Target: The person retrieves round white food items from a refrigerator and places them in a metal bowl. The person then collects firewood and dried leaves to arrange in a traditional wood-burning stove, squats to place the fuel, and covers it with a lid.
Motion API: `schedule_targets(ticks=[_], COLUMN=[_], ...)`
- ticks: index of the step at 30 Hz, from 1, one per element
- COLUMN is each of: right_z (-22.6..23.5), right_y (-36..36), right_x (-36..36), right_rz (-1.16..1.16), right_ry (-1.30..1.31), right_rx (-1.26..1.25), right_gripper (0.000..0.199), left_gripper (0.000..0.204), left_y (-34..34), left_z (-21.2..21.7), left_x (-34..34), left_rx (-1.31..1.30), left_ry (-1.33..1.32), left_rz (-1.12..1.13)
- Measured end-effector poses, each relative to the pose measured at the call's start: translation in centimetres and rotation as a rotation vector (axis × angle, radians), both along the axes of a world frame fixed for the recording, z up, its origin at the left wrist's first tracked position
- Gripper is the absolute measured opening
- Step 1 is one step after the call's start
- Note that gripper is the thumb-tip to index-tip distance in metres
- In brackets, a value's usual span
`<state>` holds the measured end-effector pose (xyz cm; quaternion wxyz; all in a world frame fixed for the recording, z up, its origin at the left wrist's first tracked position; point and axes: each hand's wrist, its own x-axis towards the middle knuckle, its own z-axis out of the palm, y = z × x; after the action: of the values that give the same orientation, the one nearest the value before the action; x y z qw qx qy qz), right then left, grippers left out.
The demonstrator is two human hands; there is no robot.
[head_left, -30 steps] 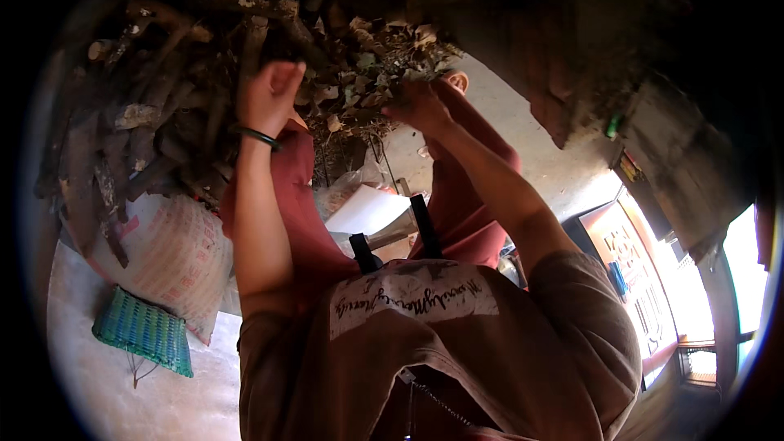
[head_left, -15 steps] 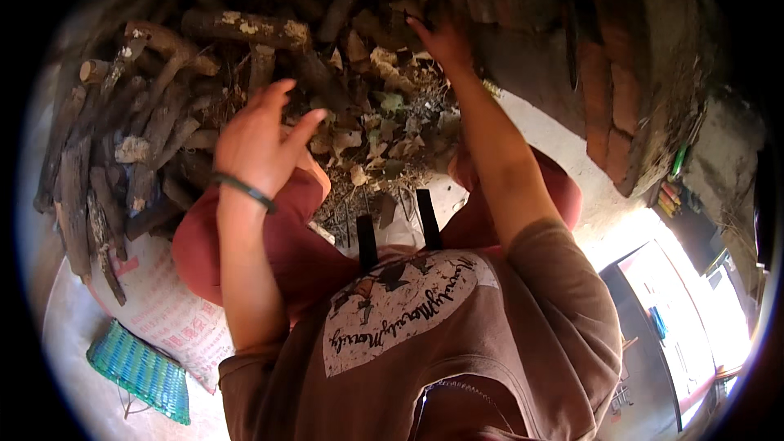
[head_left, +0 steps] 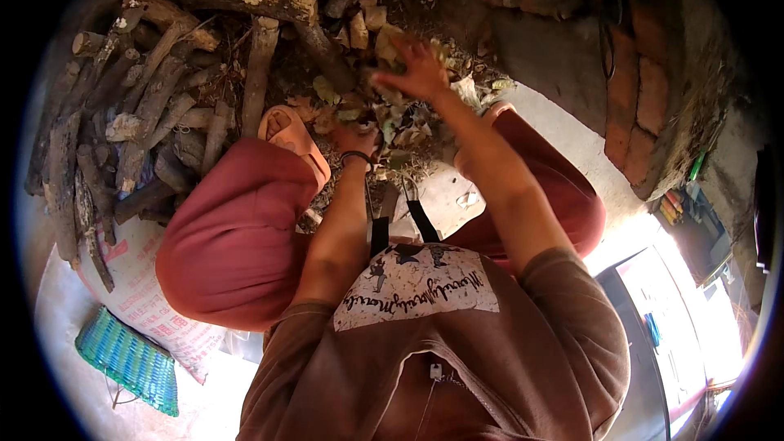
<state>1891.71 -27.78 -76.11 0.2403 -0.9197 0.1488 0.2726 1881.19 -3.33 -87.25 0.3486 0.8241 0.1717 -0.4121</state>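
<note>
Dry leaves and woody scraps [head_left: 400, 131] lie heaped on the ground between my feet. My left hand [head_left: 357, 139], with a dark band at its wrist, reaches down into the near left side of this heap. Its fingers are partly hidden among the leaves. Above the heap, farther out and to the right, is my right hand [head_left: 416, 72], its fingers spread and slightly blurred. Nothing shows gripped in it. Pale wood chunks [head_left: 359, 31] lie just beyond my right hand.
Stacked firewood [head_left: 155, 98] fills the left, with a thick log [head_left: 249, 2] across the back. A white printed sack [head_left: 139, 278] and a teal woven basket [head_left: 131, 363] sit at lower left. Bricks [head_left: 645, 106] edge the right. Two black strips [head_left: 421, 220] stand before my shirt.
My left hand has moved down and right into the leaves. My right hand has drawn back toward me and left, over the heap. My left knee has swung outward, uncovering the sandalled foot.
</note>
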Motion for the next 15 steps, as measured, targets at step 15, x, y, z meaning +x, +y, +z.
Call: schedule_targets(ticks=[15], right_z=[8.6], right_y=[1.8], right_x=[-6.8], right_rz=[-0.547], right_ry=[0.052], right_rx=[0.670], right_gripper=[0.110], left_gripper=[0.068], left_y=[-4.9], left_z=[21.0], left_x=[10.0], left_rx=[-0.970], left_ry=[0.489], left_rz=[0.211])
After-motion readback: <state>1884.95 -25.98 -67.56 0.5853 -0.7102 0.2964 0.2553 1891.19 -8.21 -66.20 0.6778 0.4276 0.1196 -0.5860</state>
